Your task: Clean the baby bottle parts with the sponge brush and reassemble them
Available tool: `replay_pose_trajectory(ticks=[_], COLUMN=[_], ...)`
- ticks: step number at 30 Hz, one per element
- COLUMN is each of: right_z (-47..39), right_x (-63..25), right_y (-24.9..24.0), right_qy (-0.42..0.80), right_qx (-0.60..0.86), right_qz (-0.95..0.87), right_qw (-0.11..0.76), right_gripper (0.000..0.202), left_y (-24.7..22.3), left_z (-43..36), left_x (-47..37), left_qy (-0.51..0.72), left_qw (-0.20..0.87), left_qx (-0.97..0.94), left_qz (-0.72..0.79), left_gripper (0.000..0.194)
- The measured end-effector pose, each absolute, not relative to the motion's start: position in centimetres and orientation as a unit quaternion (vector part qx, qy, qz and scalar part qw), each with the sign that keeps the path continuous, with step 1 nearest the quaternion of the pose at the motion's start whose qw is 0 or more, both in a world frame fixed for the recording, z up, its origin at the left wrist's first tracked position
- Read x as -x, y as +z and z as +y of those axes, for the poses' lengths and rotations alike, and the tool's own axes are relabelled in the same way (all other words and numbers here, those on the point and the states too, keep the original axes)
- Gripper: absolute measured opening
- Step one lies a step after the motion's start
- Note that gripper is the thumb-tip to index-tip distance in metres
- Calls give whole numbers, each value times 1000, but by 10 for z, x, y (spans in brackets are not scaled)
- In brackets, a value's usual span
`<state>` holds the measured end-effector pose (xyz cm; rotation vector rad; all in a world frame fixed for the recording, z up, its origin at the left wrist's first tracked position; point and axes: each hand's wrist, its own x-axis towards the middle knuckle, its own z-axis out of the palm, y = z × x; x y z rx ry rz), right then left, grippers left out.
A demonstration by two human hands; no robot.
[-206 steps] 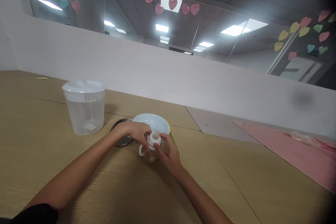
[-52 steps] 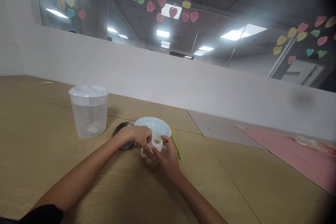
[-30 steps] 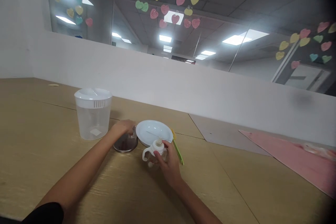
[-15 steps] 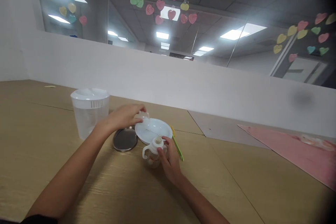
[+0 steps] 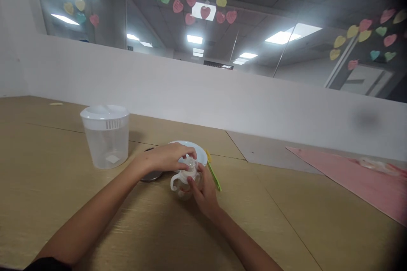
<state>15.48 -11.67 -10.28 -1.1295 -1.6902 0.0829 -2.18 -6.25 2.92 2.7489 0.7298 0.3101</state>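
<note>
A clear baby bottle [image 5: 182,189] with a white collar and side handles stands on the table. My right hand [image 5: 205,190] is wrapped round its right side, thumb at the collar. From above, my left hand [image 5: 173,157] grips a clear cap [image 5: 191,162] over the bottle's nipple; whether the cap is seated I cannot tell. Behind the hands lies a white plate [image 5: 199,151], partly covered by my left hand. A dark round metal tray [image 5: 151,176] shows under my left wrist, mostly hidden.
A translucent lidded bucket [image 5: 106,139] stands to the left. A green-handled tool [image 5: 215,176] with a yellow end lies right of the plate. Farther right is a pink board [image 5: 356,178]. A white wall [image 5: 178,89] with a window rises behind the table.
My left hand has brought the clear cap from above the plate down and right onto the top of the bottle. My right hand keeps its hold on the bottle.
</note>
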Motion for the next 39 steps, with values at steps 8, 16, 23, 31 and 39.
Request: replay_pose_trajectory(ticks=[8, 16, 23, 31, 39], right_z=[-114, -112, -113, -116, -116], right_x=[-152, -151, -151, -148, -148], right_y=[-109, -112, -110, -104, -104], right_qy=[-9, -45, -40, -5, 19], right_qx=[484, 483, 484, 481, 480], right_qz=[-692, -693, -694, -694, -691], right_qw=[536, 533, 531, 536, 541], right_gripper=[36, 36, 36, 37, 36], left_y=[27, 28, 27, 29, 29], left_z=[-59, -62, -57, -58, -56], left_x=[18, 19, 19, 19, 20], left_qy=[118, 119, 113, 115, 118], left_qw=[165, 140, 155, 163, 176], left_qx=[-948, -945, -939, -938, -937], left_qz=[247, 270, 285, 284, 278], left_gripper=[28, 26, 28, 30, 31])
